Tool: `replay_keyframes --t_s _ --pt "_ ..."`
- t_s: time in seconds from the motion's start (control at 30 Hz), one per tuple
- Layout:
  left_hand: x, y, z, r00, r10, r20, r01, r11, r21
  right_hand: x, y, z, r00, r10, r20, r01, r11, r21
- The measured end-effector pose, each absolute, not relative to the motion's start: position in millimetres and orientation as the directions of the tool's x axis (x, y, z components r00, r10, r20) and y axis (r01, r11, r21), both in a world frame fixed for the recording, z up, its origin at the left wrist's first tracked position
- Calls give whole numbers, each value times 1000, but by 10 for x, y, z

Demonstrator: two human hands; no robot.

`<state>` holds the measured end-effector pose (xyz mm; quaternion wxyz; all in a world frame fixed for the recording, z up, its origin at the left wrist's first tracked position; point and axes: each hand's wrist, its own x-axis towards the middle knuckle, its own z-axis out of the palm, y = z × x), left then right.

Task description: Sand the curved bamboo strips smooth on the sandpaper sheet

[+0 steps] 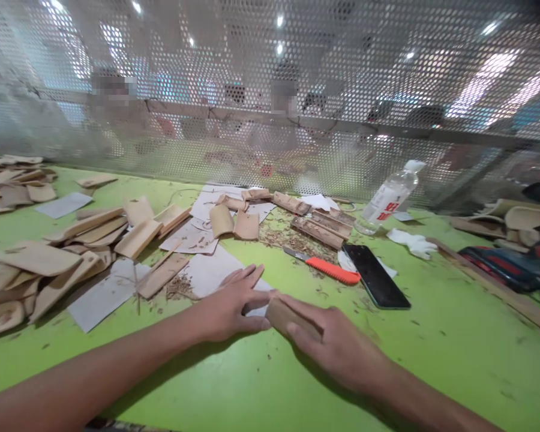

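My right hand (330,336) is wrapped over a curved wooden piece (285,318), which lies low at the middle of the green table (261,390). Beside it, my left hand (229,306) rests with its fingers spread on a white paper (213,267), the thumb close to the end of the wooden piece. Beyond my right hand lies an orange utility knife (333,270) with its blade out, and to its right a black phone (375,276). Wood shavings (180,287) are scattered near my left hand.
Curved wooden pieces (137,239) are heaped at the left, and more (315,231) lie at the back centre. A plastic bottle (389,198) leans at the back right, near crumpled tissue (413,243) and a power tool (499,267). A perforated screen (234,132) borders the table.
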<state>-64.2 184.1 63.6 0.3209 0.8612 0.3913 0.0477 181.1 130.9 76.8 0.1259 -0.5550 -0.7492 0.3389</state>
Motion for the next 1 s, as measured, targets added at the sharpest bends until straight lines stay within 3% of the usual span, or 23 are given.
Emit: replay_keyframes --t_s 0.1,0.3,0.53,0.83,1.0 --pt "-641 1844 619 679 715 -168 651 -480 587 1812 1282 758 -301 939 -167 795 150 -587" --pt "-640 1832 643 669 720 -184 662 -465 588 1854 1287 798 -296 924 -242 769 81 -634" --pt "-636 1831 635 670 726 -158 655 -477 586 1890 1254 764 -339 912 -232 783 137 -607" --pt "-648 1838 640 676 716 -175 655 -474 589 1917 1338 768 -381 904 -196 723 159 -672" --pt "-648 1832 651 681 712 -170 650 -481 588 1922 1305 730 -409 895 -178 743 213 -634"
